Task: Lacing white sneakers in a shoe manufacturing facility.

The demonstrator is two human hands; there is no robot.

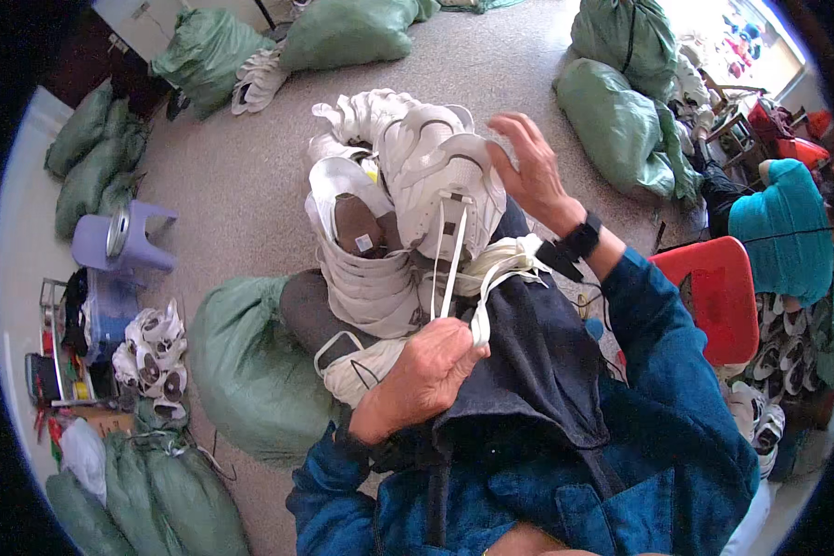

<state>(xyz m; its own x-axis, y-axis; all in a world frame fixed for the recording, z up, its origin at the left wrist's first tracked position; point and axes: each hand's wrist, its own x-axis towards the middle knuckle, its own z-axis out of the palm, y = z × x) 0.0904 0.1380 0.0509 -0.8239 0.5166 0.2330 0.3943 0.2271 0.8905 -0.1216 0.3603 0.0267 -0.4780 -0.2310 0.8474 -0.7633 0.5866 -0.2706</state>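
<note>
A pile of white shoe uppers rests on my lap over a dark apron. My left hand is closed, pinching white laces that run up to the top upper. Raised beside the pile's right edge, my right hand has its fingers spread and holds nothing; a black watch sits on its wrist. One upper shows a brown lining with a small tag.
Green sacks lie around on the floor, one just left of my knees, others at far left and top right. A purple stool, a red chair, a rack with white uppers and a person in teal are nearby.
</note>
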